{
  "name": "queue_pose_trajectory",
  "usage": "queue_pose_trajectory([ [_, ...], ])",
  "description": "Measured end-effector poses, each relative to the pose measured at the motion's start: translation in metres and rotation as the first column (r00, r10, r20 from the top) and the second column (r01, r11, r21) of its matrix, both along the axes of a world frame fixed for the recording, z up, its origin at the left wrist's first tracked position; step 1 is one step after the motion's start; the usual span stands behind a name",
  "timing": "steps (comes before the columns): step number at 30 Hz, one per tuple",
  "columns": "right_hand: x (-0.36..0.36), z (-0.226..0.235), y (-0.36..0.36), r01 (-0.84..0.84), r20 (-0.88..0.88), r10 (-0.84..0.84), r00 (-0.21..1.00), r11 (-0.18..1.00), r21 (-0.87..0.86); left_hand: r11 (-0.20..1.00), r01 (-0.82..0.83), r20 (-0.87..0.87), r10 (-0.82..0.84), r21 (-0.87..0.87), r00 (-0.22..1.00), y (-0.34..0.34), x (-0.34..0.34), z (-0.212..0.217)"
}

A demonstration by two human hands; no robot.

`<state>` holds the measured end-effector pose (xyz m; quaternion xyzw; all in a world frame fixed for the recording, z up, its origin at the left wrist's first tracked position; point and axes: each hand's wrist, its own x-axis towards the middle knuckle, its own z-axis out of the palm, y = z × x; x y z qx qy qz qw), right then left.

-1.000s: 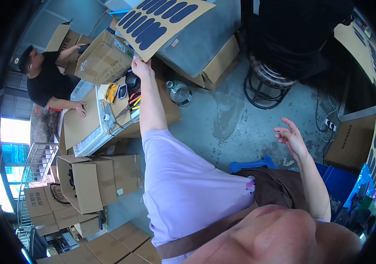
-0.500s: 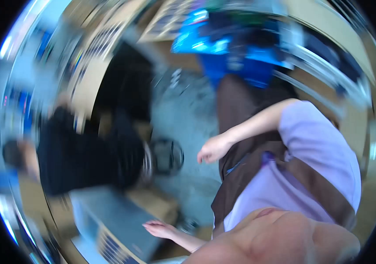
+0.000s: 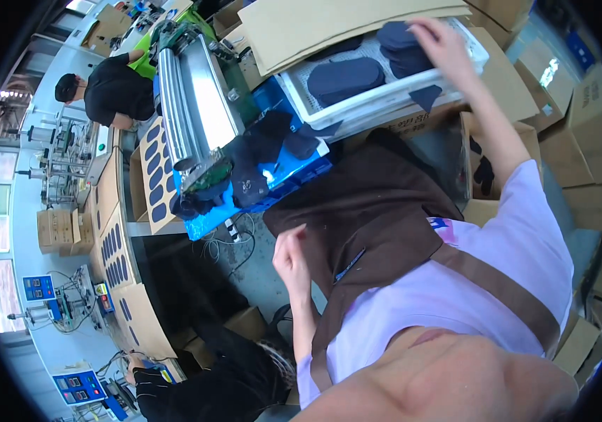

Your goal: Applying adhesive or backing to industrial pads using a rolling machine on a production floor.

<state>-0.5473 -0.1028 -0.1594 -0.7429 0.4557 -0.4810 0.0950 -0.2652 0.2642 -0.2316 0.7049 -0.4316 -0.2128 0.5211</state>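
My right hand (image 3: 441, 46) reaches out to a white tray (image 3: 385, 98) holding several dark blue insole-shaped pieces (image 3: 343, 79). Its fingers are bent over a stack of those dark insoles (image 3: 394, 36) at the tray's far end. My left hand (image 3: 290, 257) hangs loose with nothing in it, against the edge of my brown apron (image 3: 371, 211). A sheet of brown cardboard (image 3: 329, 24) covers part of the tray.
A blue crate (image 3: 294, 179) of dark fabric pieces sits beside a metal roller machine (image 3: 192, 105). Cardboard sheets with dark ovals (image 3: 153, 169) lean nearby. One person in black (image 3: 114, 88) works at top left, another (image 3: 230, 383) below. Cardboard boxes (image 3: 582, 133) stand at right.
The view has swung round sharply. My left hand has come off the raised cardboard sheet and dropped to the apron. My right hand has moved from mid-air to the tray of insoles.
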Motion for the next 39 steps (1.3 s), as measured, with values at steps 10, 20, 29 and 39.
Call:
queue_pose_trajectory([
  [10, -0.08, -0.027, -0.108, 0.131, -0.251, -0.042, 0.967, 0.927, 0.351, 0.965, 0.259, 0.235, -0.244, -0.032, 0.941, -0.085, -0.006, 0.026],
  [20, -0.093, -0.033, -0.122, -0.141, -0.488, 0.047, 0.872, 0.977, -0.158, 0.967, 0.219, 0.307, -0.172, -0.128, 0.936, -0.076, 0.019, 0.028],
  [29, -0.084, -0.006, -0.086, -0.067, -0.547, -0.199, 0.813, 0.901, -0.428, 0.966, 0.256, 0.205, -0.259, 0.044, 0.944, -0.067, 0.01, 0.031],
  [39, -0.079, 0.022, -0.088, -0.012, -0.201, 0.013, 0.98, 1.0, 0.008, 0.96, 0.271, 0.139, -0.278, 0.067, 0.95, -0.068, 0.011, 0.027],
])
